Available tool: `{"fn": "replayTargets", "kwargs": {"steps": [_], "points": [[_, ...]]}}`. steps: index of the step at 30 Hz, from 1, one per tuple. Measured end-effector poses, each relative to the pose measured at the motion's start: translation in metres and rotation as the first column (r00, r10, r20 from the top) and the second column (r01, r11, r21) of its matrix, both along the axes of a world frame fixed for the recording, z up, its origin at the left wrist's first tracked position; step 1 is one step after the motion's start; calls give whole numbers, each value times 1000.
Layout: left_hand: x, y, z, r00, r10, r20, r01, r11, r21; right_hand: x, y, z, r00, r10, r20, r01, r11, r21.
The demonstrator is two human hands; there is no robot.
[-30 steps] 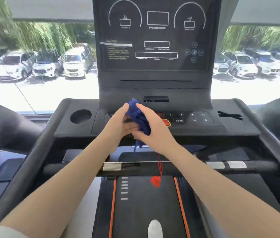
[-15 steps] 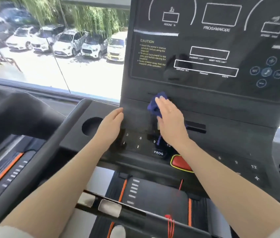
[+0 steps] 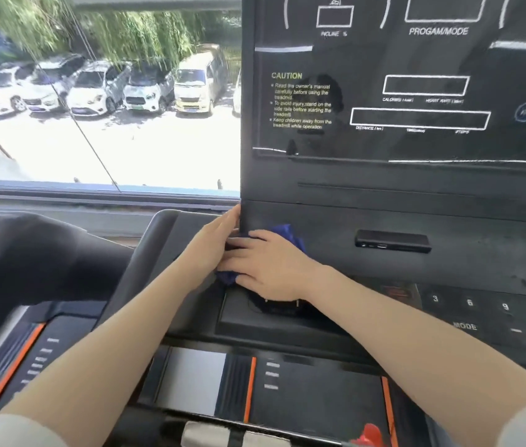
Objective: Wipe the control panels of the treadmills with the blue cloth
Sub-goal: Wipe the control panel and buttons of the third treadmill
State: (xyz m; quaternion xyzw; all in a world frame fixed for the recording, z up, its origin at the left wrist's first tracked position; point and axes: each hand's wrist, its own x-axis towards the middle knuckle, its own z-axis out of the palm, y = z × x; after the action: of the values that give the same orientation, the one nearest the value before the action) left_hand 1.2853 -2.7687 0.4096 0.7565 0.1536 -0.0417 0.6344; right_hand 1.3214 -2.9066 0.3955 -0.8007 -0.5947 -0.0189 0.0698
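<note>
Nearest, the treadmill deck with its orange stripes runs under both forearms. Farther in, the right hand lies flat with straight fingers pressing the blue cloth onto the left part of the control panel, left of the numbered keys. The left hand rests just left of it, fingers extended against the console's left edge below the display screen.
</note>
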Motion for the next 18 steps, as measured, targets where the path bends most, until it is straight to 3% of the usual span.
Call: {"fn": "replayTargets", "kwargs": {"steps": [4, 7, 11, 13, 18], "points": [[-2, 21, -9, 969, -235, 74, 226, 968, 110, 3, -51, -1, 992, -41, -120, 40, 999, -15], [-1, 33, -18, 921, -386, 53, 371, 911, 179, 8, -92, -7, 957, -272, -105, 276, 961, 30], [0, 38, -22, 906, -420, 54, 385, 870, 307, -13, -62, -13, 859, -500, -113, 512, 836, 196], [0, 37, -24, 903, -424, 71, 384, 870, 309, -40, -29, -17, 882, -468, -51, 464, 846, 264], [1, 36, -29, 912, -406, 61, 365, 869, 335, -73, -14, -20, 950, -310, 43, 299, 939, 168]]}}
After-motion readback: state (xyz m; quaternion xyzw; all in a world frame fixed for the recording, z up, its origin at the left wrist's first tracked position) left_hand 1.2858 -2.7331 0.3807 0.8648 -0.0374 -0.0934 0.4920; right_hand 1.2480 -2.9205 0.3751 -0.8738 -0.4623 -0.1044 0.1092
